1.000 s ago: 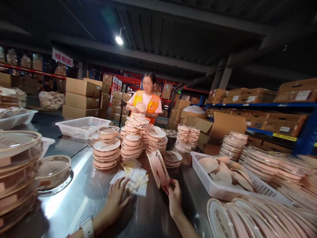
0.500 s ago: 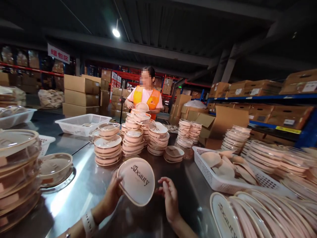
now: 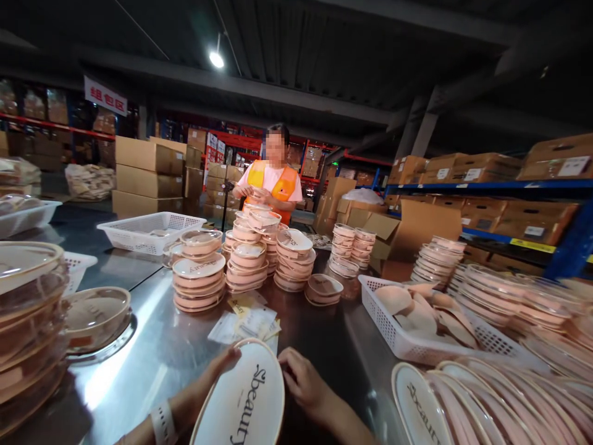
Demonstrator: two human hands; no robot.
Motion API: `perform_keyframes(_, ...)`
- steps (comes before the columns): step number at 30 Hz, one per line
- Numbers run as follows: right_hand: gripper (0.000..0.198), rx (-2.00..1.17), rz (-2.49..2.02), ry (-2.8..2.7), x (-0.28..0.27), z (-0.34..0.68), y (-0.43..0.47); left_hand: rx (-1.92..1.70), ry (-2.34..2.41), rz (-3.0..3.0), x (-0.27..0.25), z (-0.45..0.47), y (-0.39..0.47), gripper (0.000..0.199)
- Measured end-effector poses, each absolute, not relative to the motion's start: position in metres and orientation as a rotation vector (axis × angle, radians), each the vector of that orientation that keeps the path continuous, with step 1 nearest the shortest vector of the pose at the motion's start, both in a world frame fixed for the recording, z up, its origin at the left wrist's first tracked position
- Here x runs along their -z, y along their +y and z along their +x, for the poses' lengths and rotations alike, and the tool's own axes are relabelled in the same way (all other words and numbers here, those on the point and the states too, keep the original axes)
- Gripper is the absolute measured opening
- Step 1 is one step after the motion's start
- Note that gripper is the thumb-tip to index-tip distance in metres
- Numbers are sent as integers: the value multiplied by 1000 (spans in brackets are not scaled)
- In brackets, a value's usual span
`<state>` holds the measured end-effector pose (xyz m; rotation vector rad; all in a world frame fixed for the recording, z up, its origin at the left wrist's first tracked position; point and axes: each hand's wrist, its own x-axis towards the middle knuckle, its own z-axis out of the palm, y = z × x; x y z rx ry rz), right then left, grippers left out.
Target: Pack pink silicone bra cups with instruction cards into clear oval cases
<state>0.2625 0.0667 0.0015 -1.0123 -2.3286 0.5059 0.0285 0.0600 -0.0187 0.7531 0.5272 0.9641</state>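
My left hand, a pale band on its wrist, grips a round cosmetic pouch by its upper left rim. The pouch has a white face with black "beauty" lettering and a beige edge, and it is tilted up towards me. At its right rim is my right hand, fingers curled together. Whatever those fingers pinch is too small to make out. Just beyond the pouch, flat packets and a yellowish card lie on the metal table.
Stacks of similar pouches stand ahead, with a tall stack at left. Rows of pouches lean at right beside a white basket of beige pieces. A co-worker in an orange vest stands across the table.
The pouch has come nearer and lower, turning its lettering steeper. My right hand has closed in on its rim, fingers curling. Packets and a card now show on the table.
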Motion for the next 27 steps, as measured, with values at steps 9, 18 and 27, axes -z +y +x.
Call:
perform_keyframes(9,14,-393,-1211,-2543,-23,264,53,-978,529,826,17,30,55,55)
perform_keyframes(18,14,-18,-1071,-2609,-44,266,42,-928,587,865,0,25,43,58)
perform_keyframes(27,14,352,-833,-2644,-48,276,50,-1297,718,743,-10,26,54,78)
